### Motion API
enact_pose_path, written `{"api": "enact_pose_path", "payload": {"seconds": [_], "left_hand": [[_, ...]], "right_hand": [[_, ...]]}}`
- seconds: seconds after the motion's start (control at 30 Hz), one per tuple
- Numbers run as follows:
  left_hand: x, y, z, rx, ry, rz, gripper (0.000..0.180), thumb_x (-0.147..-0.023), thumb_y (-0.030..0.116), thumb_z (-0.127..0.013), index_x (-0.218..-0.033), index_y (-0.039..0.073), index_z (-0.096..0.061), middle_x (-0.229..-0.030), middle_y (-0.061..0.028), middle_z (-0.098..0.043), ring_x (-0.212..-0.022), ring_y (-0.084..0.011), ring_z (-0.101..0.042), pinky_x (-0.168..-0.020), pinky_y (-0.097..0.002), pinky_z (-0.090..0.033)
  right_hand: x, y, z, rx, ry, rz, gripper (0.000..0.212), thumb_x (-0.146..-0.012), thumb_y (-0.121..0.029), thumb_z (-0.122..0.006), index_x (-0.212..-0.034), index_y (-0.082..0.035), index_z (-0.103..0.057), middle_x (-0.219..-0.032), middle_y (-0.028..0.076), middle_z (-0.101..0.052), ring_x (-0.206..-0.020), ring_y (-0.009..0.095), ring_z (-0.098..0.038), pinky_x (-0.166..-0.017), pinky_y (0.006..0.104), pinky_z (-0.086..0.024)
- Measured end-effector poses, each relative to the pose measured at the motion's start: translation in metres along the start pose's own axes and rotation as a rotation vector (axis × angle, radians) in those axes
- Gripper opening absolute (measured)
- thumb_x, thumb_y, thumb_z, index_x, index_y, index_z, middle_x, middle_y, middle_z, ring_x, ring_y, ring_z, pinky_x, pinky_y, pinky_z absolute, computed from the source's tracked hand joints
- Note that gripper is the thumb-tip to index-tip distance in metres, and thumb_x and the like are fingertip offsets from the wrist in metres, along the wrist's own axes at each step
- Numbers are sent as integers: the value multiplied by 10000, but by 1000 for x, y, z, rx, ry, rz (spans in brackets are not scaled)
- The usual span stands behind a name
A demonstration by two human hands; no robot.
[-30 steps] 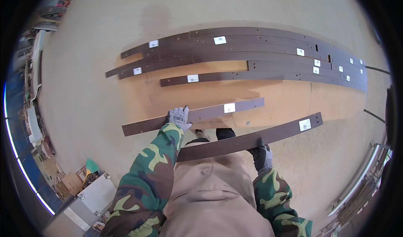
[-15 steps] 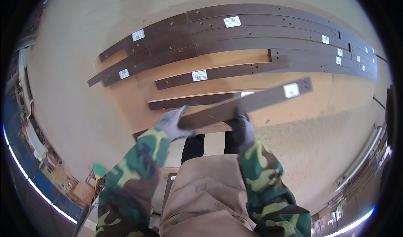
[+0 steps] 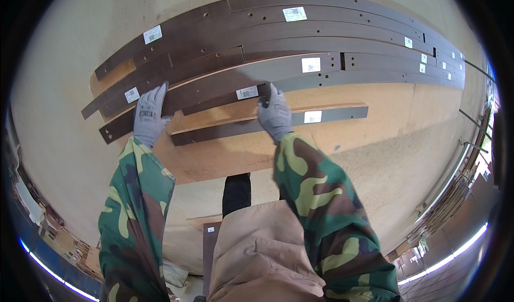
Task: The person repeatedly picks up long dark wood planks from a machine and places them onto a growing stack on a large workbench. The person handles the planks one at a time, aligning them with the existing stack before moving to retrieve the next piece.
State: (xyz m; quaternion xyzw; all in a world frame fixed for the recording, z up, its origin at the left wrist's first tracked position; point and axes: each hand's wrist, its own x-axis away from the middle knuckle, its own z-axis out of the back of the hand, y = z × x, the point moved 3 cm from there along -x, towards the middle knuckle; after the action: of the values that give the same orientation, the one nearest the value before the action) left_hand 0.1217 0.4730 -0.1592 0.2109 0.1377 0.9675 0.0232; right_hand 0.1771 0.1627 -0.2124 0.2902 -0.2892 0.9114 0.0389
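Observation:
A long dark brown board (image 3: 214, 83) with a white label near its right end lies slanted among similar boards. My left hand (image 3: 151, 117), in a grey glove, is closed over it near its left end. My gloved right hand (image 3: 276, 116) has its fingers bent at the board's lower edge, right of its middle; the fingertips are partly hidden. Just below lies another labelled board (image 3: 302, 82), partly covered at its upper edge. Nearer to me, a shorter dark board (image 3: 225, 132) rests by itself on a light brown sheet (image 3: 214, 165).
Several dark boards (image 3: 332, 26) with drilled holes and white labels lie in close rows beyond my hands, running to the right. Another dark board (image 3: 210, 254) is beside my apron (image 3: 262, 238). Stacked material (image 3: 455, 189) stands at the right rim, beyond the floor (image 3: 391, 179).
The board has moved from in front of me, away and to the left, down among the rows. Both hands moved forward with it; the left hand now sits over its left part.

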Motion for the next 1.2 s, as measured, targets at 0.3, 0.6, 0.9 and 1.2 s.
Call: {"api": "enact_pose_path", "payload": {"seconds": [0.3, 0.6, 0.9, 1.2], "left_hand": [[-18, -10, -35, -20, -6, 64, 888, -600, 180, -792, -1372, 128, -356, -1186, -137, -447, -1102, -312, -440, -983, -411, -354], [27, 37, -56, 74, 187, 391, 721, -705, 266, -733, -1312, 67, -399, -1173, -134, -471, -1107, -298, -456, -964, -402, -360], [90, 108, -96, 657, 121, 655, 541, -783, 188, -680, -1239, 18, -443, -1115, -156, -536, -1051, -283, -542, -901, -380, -426], [250, 219, -65, 900, 16, 1013, 561, -789, 128, -686, -1269, 5, -421, -1189, -175, -507, -1116, -277, -522, -961, -363, -419]], "right_hand": [[-23, 25, 8, 593, -305, 116, 507, -835, -195, -509, -1320, -89, -406, -1027, 196, -549, -860, 353, -601, -750, 460, -488], [7, 80, 29, -265, 44, -236, 285, -867, -132, -538, -1117, -1, -494, -848, 151, -602, -759, 272, -627, -653, 349, -515], [-37, 112, 22, -886, -34, -418, 163, -882, -77, -509, -1022, -1, -476, -917, 138, -567, -816, 229, -636, -645, 308, -528], [33, 119, 58, 761, -424, 368, 889, -701, -418, -693, -1393, -54, -270, -1430, 161, -300, -1342, 323, -235, -1105, 451, -157]]}}
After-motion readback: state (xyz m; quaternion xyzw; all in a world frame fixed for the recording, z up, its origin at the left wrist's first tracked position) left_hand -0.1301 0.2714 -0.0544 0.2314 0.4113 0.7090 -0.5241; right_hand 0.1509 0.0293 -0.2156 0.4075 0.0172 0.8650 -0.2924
